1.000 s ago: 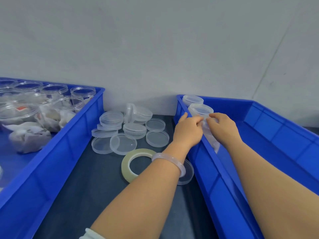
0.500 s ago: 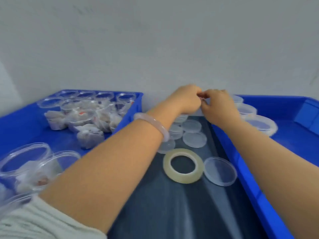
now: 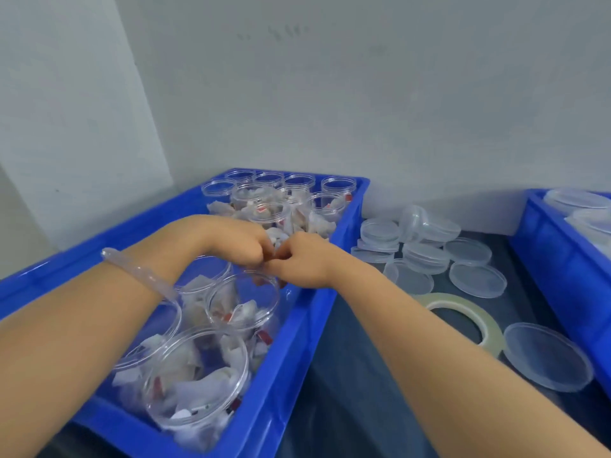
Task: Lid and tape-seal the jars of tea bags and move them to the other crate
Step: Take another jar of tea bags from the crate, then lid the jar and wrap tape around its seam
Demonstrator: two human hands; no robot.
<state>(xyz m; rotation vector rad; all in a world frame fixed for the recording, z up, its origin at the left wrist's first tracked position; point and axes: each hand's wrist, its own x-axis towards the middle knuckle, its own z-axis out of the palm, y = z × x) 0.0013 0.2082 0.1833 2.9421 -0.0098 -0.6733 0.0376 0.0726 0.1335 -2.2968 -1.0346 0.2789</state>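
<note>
Because the open clear plastic jars of tea bags (image 3: pixel 243 299) stand crowded in the blue plastic crate on the left (image 3: pixel 297 342), the next one is probably best gripped by its wall from both sides and lifted straight up, then set on the dark desk (image 3: pixel 340 375) near the translucent round lids (image 3: pixel 426 256) and the roll of clear tape (image 3: pixel 443 299). Both forearms reach over that crate. The left hand (image 3: pixel 238 242) and right hand (image 3: pixel 304 259) meet knuckle to knuckle above a jar mouth with fingers curled under, and whether they pinch anything cannot be told.

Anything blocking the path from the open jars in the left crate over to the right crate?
Nothing tall. Between the left crate and right crate lie only loose lids and a tape roll, low on the table. An open jar must clear both crate walls; lifted over them, it should pass freely.
</note>
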